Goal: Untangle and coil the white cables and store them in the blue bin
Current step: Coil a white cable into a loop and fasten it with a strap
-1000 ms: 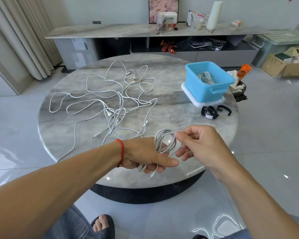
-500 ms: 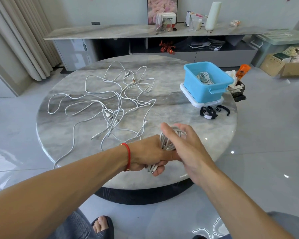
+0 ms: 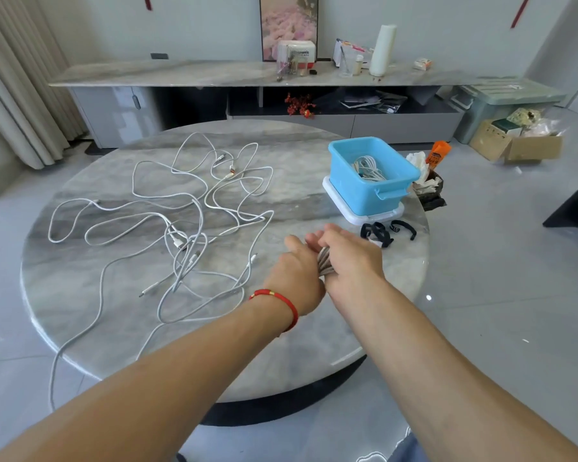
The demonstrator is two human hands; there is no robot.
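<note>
A coiled white cable (image 3: 324,263) is squeezed between my two hands above the round marble table (image 3: 80,271). My left hand (image 3: 294,275), with a red bracelet at the wrist, grips the coil from the left. My right hand (image 3: 351,258) wraps over it from the right, so only a short bundle of strands shows. A tangle of white cables (image 3: 194,221) spreads over the table's left half. The blue bin (image 3: 374,191) stands at the table's right on a white lid and holds a coiled white cable (image 3: 369,168).
A black strap-like gadget (image 3: 381,233) lies just in front of the bin. A dark holder with tissues and an orange item (image 3: 431,181) sits at the table's right edge. A long sideboard (image 3: 247,75) runs along the back wall. Boxes (image 3: 514,141) stand on the floor at right.
Both hands moved forward and right over the table, towards the bin, with the coil. My right hand went from pinching a cable end to wrapping over the coil.
</note>
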